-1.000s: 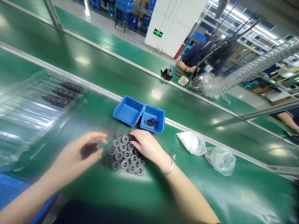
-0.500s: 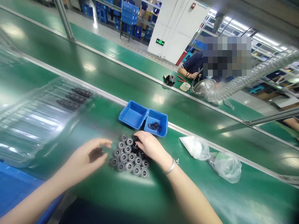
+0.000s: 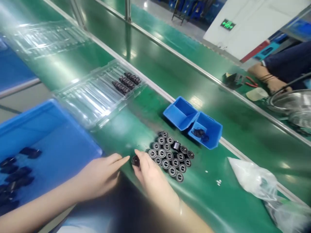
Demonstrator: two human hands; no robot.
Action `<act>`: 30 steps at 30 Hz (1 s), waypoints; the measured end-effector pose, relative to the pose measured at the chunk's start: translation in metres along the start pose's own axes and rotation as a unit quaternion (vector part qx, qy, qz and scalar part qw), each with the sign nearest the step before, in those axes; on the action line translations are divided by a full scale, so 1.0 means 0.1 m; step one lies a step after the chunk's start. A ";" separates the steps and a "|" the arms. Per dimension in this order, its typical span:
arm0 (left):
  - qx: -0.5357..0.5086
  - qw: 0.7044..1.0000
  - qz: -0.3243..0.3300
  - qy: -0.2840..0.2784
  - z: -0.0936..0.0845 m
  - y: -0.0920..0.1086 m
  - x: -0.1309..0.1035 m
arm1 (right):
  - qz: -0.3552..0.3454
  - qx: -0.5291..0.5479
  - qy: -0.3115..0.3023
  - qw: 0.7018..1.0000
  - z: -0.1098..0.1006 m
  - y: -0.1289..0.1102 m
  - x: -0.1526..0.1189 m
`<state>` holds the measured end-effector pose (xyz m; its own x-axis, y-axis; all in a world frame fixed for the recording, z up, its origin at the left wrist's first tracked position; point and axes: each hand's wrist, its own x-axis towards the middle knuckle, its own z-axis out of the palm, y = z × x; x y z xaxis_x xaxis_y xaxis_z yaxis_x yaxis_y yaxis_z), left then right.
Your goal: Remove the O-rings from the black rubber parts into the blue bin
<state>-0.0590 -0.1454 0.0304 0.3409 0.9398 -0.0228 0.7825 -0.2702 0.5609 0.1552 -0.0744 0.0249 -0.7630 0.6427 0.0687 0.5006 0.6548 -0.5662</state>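
My right hand (image 3: pixel 150 171) is closed on a small black round part (image 3: pixel 135 160), pinched between thumb and fingers at the left edge of a group of parts. Close by on the left is my left hand (image 3: pixel 102 176), its index finger pointing at that part and its other fingers curled. Whatever those curled fingers hold, if anything, is hidden. Several black cylindrical parts (image 3: pixel 169 156) stand in rows on the green table, grey ringed ends up. Among them, one black part (image 3: pixel 177 145) looks different, with a plain glossy side showing.
Behind the group sit two joined blue boxes (image 3: pixel 181 113), one with thin black rings (image 3: pixel 199 132). A clear tray (image 3: pixel 92 94) with dark parts lies back left. A blue bin (image 3: pixel 60 139) holds black pieces. White-filled plastic bags (image 3: pixel 255 178) lie right. A co-worker's hand (image 3: pixel 277 85) is across.
The view has swung left and down. My right hand has left the far side of the group for its left edge, with a black part in it. Both hands have come close together.
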 end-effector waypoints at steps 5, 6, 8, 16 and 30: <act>0.022 0.999 -0.034 0.009 0.19 0.01 -0.10 | -0.006 0.028 -0.001 1.000 0.13 -0.03 0.06; 0.024 0.999 -0.036 0.011 0.20 0.01 -0.10 | -0.006 0.027 0.001 1.000 0.13 -0.03 0.07; 0.030 0.999 -0.034 0.008 0.20 0.01 -0.08 | -0.003 0.025 0.004 1.000 0.15 -0.04 0.07; 0.075 0.996 -0.034 -0.024 0.19 0.06 -0.09 | 0.002 0.028 0.022 0.999 0.23 -0.01 0.06; 0.088 0.992 0.006 -0.084 0.05 -0.08 -0.02 | -0.034 0.045 0.035 0.998 0.21 0.08 0.07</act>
<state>-0.0629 -0.1462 0.0221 0.4208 0.8922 -0.1641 0.8522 -0.3269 0.4085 0.1450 -0.0729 0.0039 -0.7622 0.6262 0.1641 0.4082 0.6617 -0.6289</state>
